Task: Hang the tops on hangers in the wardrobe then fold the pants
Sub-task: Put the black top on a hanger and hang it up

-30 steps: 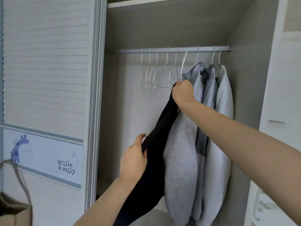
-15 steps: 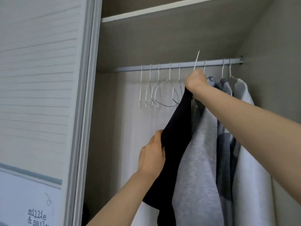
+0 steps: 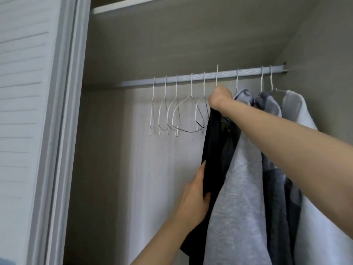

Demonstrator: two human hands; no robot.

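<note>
Now your right hand grips the neck of the hanger with the black top on it, right up at the rail, between the empty hangers and the grey top, while your left hand pinches the black cloth lower down. Careful, the hook sticks up past the rail and may not be over it yet (hard to tell from here), so letting go too soon could drop the top, and a tug from below could pull it off the hanger. Your fist hides the hanger's shoulders, and the bottom of the black top is cut off.
</note>
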